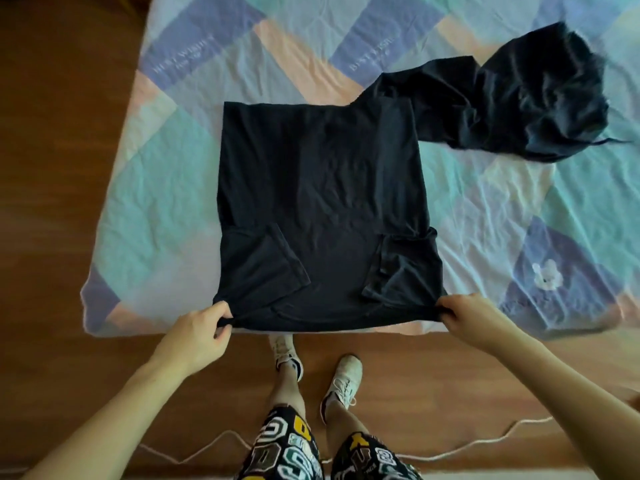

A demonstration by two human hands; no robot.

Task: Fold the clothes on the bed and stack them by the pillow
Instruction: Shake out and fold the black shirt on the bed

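A black T-shirt lies flat on the bed, collar end toward me at the bed's near edge, with both sleeves folded inward over its body. My left hand pinches its near left corner. My right hand pinches its near right corner. A second dark garment lies crumpled at the far right, its edge touching the flat shirt's far right corner. No pillow is in view.
The bed carries a pastel patchwork sheet in teal, lilac and peach. A wooden floor runs along the left and below the near edge, where my legs and white shoes stand. A white cord trails across the floor.
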